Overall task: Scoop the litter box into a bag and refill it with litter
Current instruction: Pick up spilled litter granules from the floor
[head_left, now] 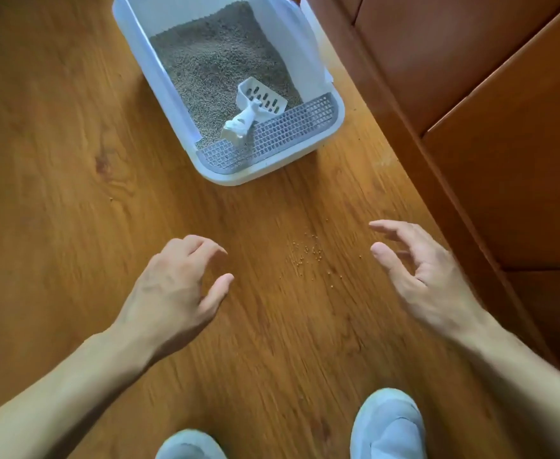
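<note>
Both the left hand (172, 286) and right hand (421, 270) are empty, fingers relaxed; reach to 12 o'clock, grasp the scoop (254, 109) by its handle inside the litter box (272, 167)

One litter box (333, 127) stands on the wooden floor (57, 144) at the far centre, and one bed of grey-brown litter (212, 58) fills it. One white slotted scoop (255, 107) lies in the litter at the box's near end, beside one grey grid strip (272, 135) that runs along that near edge. Two bare hands are in view: one left hand (176, 286) and one right hand (421, 273), each empty with loosely curled fingers. Two pale slippers show at the near edge, one left slipper (189, 445) and one right slipper (388, 425). One loose scatter of spilled granules (308, 253) lies on the floor between the hands; the single grains are too small to count.
</note>
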